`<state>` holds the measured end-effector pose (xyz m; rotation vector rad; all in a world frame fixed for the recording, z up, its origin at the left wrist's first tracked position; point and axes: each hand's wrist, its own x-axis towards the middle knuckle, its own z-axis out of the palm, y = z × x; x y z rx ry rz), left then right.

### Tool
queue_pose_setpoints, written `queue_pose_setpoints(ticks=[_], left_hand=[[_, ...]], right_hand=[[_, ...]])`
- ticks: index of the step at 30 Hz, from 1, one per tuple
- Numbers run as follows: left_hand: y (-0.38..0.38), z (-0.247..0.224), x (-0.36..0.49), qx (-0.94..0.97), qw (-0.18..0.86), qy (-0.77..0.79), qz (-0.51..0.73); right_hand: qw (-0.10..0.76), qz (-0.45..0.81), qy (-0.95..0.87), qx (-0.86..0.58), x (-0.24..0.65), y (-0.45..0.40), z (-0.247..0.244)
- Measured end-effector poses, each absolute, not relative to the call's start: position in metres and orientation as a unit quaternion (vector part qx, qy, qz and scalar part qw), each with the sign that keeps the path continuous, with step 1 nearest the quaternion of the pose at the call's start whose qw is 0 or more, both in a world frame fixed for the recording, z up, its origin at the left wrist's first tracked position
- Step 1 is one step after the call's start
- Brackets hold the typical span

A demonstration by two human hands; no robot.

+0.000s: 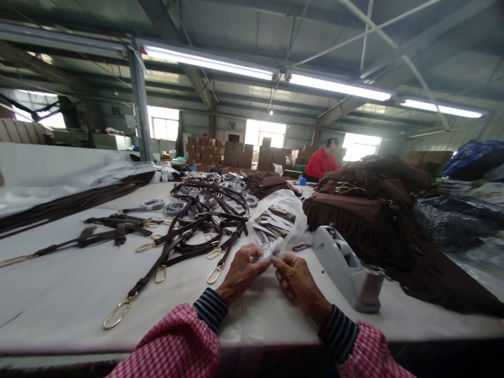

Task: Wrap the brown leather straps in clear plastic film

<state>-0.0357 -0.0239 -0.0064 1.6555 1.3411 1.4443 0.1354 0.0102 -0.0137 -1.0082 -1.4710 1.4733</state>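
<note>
My left hand (246, 270) and my right hand (297, 283) meet over the white table, fingertips almost touching. Both are closed in a pinch on a small piece of whitish plastic (266, 252), mostly covered by the fingers. Just beyond them lies a clear plastic bag (297, 212), its mouth spread, holding flat strips (275, 221) in grey, white and brown. I cannot tell whether the pinched plastic belongs to that bag. Left of my hands is a tangle of dark brown straps (185, 223) with gold oval rings (118, 315). A grey tape dispenser (346, 270) stands right of my right hand.
Brown fringed bags (350, 210) are heaped at the right. Wrapped strap coils (173, 207) lie behind the tangle. Long dark strips (79, 199) and plastic sheeting (102, 178) run along the left. A person in red (321, 163) is across the table, before stacked cartons (238, 155).
</note>
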Motion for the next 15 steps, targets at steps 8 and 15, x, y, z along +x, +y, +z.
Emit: queue_pose_setpoints(ticks=[8,15], left_hand=[[-0.0287,-0.0023,-0.0364,0.548,0.487,0.428,0.528],[-0.0253,-0.0091,-0.0377,0.517,0.535,0.407,0.529]], right_hand=[[0.415,0.560,-0.621,-0.358,0.1310,0.0121,-0.0031],[0.389,0.568,-0.626,-0.367,0.1383,0.0126,-0.0115]])
